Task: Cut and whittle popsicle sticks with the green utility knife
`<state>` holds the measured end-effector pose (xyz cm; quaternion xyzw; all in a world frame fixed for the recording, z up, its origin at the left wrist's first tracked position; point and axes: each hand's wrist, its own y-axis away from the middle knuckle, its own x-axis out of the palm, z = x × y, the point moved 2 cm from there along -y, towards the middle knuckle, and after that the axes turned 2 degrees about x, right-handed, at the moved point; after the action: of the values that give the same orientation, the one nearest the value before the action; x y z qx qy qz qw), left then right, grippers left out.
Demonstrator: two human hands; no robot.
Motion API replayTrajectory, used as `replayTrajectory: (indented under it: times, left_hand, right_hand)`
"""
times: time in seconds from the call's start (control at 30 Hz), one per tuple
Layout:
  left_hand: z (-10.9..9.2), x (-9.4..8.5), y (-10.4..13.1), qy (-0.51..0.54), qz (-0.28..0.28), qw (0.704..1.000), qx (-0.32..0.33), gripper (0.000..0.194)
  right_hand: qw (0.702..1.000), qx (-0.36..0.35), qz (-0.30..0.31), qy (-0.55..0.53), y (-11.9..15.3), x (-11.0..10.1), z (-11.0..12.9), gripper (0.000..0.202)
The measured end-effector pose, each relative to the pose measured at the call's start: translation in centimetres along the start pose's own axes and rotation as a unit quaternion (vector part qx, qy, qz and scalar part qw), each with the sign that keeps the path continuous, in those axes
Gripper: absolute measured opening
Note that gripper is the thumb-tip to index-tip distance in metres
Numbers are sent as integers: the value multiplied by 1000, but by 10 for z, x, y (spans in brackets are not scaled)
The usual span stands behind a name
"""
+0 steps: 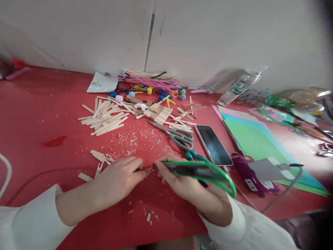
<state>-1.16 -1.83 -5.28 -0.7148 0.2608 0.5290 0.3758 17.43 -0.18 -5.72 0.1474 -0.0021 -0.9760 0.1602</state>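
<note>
My right hand (177, 180) is closed around a green utility knife (195, 170), its front end pointing left at my other hand. My left hand (125, 177) pinches a small wooden stick (148, 171), mostly hidden by the fingers, close to the knife's tip. Wood shavings (130, 140) are scattered on the red table behind and in front of both hands. Beside my left wrist lie several cut craft sticks (100, 157), one with a notched end. Scissors (179, 137) rest beyond my right hand, and teal-handled pliers (195, 155) lie partly hidden behind it.
Piles of craft sticks (106, 118) and a flat stick panel (158, 114) lie farther back, before pink pipe cleaners (153, 81). Rightward are a phone (213, 145), a purple power bank (252, 173) with a cable, coloured paper (249, 135) and a plastic bottle (238, 88).
</note>
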Motion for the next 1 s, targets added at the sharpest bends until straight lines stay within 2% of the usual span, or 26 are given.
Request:
replayTrajectory:
  times: [0.13, 0.2, 0.33, 0.5, 0.63, 0.8, 1.0]
  left_hand:
    - [1, 0, 1, -11, 28, 1000, -9, 33]
    - [2, 0, 1, -19, 41, 999, -13, 33]
    - [3, -2, 1, -37, 41, 998, -25, 31]
    - [0, -3, 2, -34, -10, 999, -33, 29]
    - [-7, -2, 2, -12, 0, 1000, -11, 20]
    - [-9, -4, -1, -4, 39, 999, -16, 36]
    - [-7, -3, 1, -10, 72, 997, -19, 61]
  right_hand:
    - [989, 81, -26, -118, -10, 2, -5, 25]
    - [985, 77, -55, -145, -13, 1, -4, 26]
    - [993, 27, -81, -82, -12, -3, 0, 26]
    - [999, 9, -46, -12, -10, -2, 0, 24]
    - [1000, -3, -26, 16, -8, 0, -3, 22]
    - [1000, 11, 15, -22, -5, 4, -3, 22]
    - [1000, -1, 3, -9, -6, 0, 0, 20]
